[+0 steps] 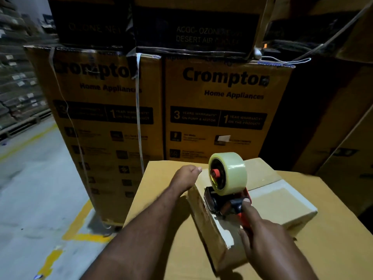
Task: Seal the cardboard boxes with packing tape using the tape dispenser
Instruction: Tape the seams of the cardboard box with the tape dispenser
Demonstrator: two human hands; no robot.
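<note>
Small cardboard box (282, 203): lies on top of the large carton with its flaps folded down. What is inside is hidden. White torn patches mark its top and its near side.
Large carton (161, 209): closed, and its plain brown top carries the small box. Its contents cannot be seen.
Tape dispenser (226, 201): red and black, standing on the small box's top near the left edge. Its long axis runs from the handle, nearest the person, away and to the left. The black nose end is down at the box's left rim.
Tape roll (227, 173): pale and translucent, upright on the dispenser above the nose, with its red hub facing left.
Right hand (262, 241): the fingers are wrapped round the red handle, with the forefinger stretched along its top.
Left hand (186, 176): at the far left corner of the small box, with its back to the camera. The fingers are turned away, so I cannot tell whether they grip anything.
Crompton cartons (222, 110): two tall printed cartons stand side by side behind, closed, with darker cartons stacked on them.
Strap (138, 110): a pale strap hangs down the left carton.
Floor (40, 178): grey concrete with yellow lines, at left.
</note>
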